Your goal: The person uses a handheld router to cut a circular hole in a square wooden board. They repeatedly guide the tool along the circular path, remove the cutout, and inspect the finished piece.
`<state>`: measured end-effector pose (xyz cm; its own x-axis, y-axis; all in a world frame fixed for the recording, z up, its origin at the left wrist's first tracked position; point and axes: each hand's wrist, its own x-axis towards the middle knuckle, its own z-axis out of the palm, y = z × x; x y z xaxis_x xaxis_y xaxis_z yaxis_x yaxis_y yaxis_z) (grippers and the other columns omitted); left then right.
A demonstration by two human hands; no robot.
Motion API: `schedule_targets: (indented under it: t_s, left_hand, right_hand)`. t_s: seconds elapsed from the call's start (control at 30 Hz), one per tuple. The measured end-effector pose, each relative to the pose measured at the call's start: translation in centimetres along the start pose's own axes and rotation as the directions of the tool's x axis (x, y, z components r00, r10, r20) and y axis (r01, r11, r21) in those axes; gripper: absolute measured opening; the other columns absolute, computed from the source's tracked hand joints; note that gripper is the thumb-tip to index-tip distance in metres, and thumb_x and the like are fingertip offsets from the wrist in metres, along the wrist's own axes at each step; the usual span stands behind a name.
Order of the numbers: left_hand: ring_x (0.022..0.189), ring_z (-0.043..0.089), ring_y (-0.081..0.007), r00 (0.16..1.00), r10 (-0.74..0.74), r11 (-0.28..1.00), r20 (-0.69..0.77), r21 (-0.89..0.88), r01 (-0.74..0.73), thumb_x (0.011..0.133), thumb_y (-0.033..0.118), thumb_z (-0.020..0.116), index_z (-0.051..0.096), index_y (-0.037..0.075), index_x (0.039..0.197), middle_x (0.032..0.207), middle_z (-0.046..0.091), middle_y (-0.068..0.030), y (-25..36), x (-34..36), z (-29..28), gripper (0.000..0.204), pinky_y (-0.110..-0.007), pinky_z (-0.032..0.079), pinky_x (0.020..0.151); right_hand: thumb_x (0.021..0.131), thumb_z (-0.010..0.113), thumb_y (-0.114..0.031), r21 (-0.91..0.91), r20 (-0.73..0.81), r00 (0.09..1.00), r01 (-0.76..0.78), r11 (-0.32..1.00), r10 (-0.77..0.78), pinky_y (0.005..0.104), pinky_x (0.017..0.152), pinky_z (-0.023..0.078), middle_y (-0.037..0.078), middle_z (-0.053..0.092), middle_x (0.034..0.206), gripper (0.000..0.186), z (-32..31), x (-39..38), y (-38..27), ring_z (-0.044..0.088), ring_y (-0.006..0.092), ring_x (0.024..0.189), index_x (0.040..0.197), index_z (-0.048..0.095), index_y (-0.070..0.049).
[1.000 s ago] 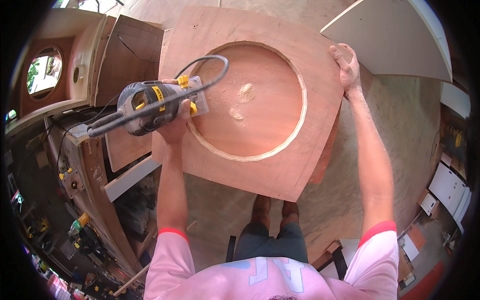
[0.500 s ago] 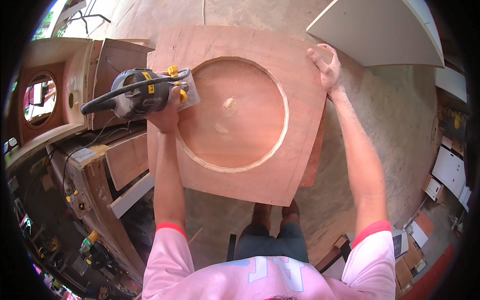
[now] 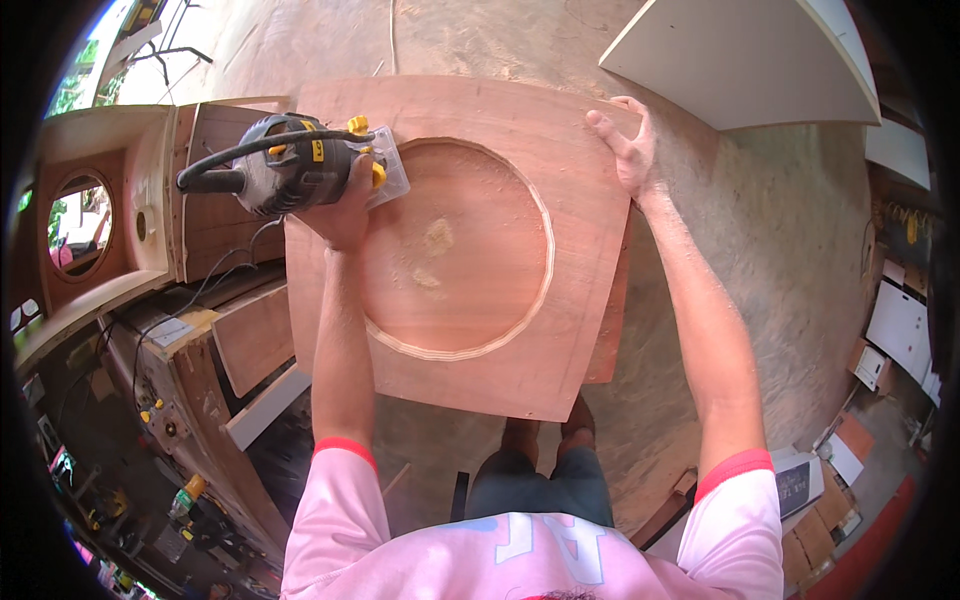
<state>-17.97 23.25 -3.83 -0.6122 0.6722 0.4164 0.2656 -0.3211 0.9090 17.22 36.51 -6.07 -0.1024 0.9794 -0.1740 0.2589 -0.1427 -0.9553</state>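
My left hand [image 3: 340, 205] is wrapped round a black and grey power router [image 3: 295, 165] with yellow knobs and a clear base plate, at the left rim of a circular groove cut in a square plywood panel [image 3: 465, 390]. A thick cord curves over the tool, and my left fingers are partly hidden behind it. My right hand [image 3: 630, 150] grips the panel's upper right edge, thumb on top and fingertips over the edge. Inside the circle lie pale patches of sawdust [image 3: 438, 237]. The panel rests on another reddish board [image 3: 613, 340], which shows at its right side.
A wooden cabinet with round openings [image 3: 140, 140] stands left, above a cluttered wooden bench [image 3: 190, 390] with cables and tools. A large white board [image 3: 740, 60] is at upper right over a concrete floor [image 3: 770, 230]. Stacked boards [image 3: 900, 330] lie along the right. My legs show below the panel.
The panel, router and both hands have shifted down and left in the picture, while the surroundings shifted too with my view. The cord loop over the router has flattened. Both grips stay the same.
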Motion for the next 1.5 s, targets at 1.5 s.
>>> schedule_targets:
  t_s: [1.5]
  left_hand:
    - [0.090,0.067,-0.0176,0.932,0.066,0.990,0.357,0.095,-0.106,0.076,0.011,0.087,0.067,0.003,0.113,0.103,0.071,-0.0060,4.6,-7.5,12.9,0.043,-0.035,0.057,0.083]
  right_hand:
    - [0.080,0.084,-0.051,0.105,-0.007,1.000,0.017,0.994,-0.016,0.0327,0.090,0.054,0.014,0.061,0.117,0.080,0.2,-0.2,0.4,0.064,0.0187,0.104,0.131,0.048,-0.002]
